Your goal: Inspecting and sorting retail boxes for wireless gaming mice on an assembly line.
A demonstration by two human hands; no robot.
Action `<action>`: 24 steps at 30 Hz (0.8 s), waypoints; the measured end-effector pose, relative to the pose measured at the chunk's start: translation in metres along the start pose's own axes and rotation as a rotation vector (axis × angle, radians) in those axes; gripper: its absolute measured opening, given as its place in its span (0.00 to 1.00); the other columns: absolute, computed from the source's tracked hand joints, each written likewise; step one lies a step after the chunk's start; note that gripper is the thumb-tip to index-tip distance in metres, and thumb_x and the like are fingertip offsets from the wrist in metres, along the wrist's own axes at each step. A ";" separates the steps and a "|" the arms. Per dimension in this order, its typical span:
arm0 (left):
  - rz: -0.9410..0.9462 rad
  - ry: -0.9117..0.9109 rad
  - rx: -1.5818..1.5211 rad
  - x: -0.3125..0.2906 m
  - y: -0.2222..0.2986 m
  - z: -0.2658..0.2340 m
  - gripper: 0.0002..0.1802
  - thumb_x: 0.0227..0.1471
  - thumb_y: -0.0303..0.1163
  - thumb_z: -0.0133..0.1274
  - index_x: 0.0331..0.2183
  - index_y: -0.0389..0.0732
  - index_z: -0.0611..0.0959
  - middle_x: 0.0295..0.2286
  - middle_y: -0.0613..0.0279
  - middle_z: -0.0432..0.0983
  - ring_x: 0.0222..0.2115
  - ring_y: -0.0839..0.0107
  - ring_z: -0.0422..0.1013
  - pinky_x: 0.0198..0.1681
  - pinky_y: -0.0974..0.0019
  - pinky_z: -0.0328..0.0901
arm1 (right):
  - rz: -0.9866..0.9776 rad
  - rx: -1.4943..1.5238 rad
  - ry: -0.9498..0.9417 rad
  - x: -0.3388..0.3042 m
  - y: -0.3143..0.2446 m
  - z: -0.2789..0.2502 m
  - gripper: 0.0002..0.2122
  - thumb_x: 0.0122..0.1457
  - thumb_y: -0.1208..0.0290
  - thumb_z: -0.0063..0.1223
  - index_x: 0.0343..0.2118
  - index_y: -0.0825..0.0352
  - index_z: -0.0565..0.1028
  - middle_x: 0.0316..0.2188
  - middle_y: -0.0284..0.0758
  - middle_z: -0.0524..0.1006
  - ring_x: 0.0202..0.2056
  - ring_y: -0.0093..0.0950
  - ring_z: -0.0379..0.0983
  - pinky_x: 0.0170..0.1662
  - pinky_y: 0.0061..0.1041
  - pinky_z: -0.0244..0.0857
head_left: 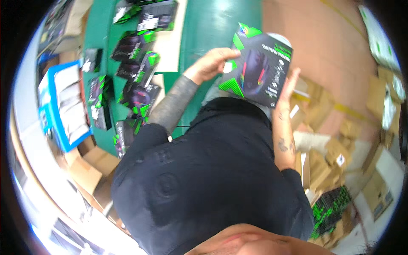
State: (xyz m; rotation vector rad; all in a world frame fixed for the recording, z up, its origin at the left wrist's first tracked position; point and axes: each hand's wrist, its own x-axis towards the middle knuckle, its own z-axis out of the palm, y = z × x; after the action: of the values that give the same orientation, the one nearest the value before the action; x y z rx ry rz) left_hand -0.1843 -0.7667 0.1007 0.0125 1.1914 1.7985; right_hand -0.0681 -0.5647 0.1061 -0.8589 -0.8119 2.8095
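A black and green computer mouse box (260, 68) with a mouse pictured on its front is held up before my body, slightly tilted. My left hand (214, 63) grips its left edge, thumb on the front face and the other fingers partly hidden. Along the lower right edge, my right hand (287, 90) supports the box, its fingers reaching up the side and partly behind it. A pale round shape shows behind the box's top right corner; what it is I cannot make out.
On the green table (202, 25) to my left lie several similar black and green boxes (140, 95), some on pale cardboard sheets. A blue bin (53, 100) stands farther left. Open cardboard boxes (91, 170) are at lower left; several brown cartons (318, 165) cover the floor at right.
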 end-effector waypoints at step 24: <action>0.785 1.249 -0.366 0.099 0.019 -0.230 0.36 0.47 0.41 0.52 0.53 0.40 0.56 0.50 0.56 0.58 0.47 0.68 0.59 0.43 0.60 0.59 | 0.111 -0.399 -0.120 0.025 0.017 -0.015 0.14 0.59 0.69 0.39 0.46 0.70 0.63 0.32 0.40 0.73 0.30 0.24 0.73 0.33 0.18 0.68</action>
State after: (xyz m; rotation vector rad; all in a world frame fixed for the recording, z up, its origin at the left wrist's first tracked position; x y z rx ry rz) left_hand -0.3600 -0.8619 -0.0514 -1.1423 1.7874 2.8232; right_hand -0.0798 -0.5664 0.0741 -0.8062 -1.4193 2.8619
